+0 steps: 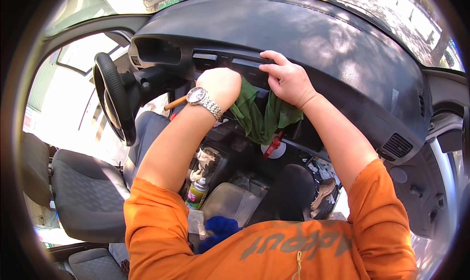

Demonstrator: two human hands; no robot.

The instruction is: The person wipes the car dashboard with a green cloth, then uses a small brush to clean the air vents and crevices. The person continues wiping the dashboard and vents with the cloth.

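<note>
My left hand (221,83), with a metal-band wristwatch (198,96), is closed in a fist in front of the centre dashboard. A thin wooden handle (175,103) sticks out to the left from under that wrist; its other end is hidden. From between my hands a green cloth (253,115) hangs in a loose U, one side by the left fist and the other under my right palm. My right hand (288,76) rests at the centre air vents (251,65), two fingers stretched against the dashboard edge, the others curled by the cloth.
The steering wheel (115,96) stands at the left. Below the cloth is a white disc with a red handle (274,148). A spray can (197,193), a blue cloth (218,232) and a beige rag (205,162) lie near the seats. Litter (323,168) covers part of the right footwell.
</note>
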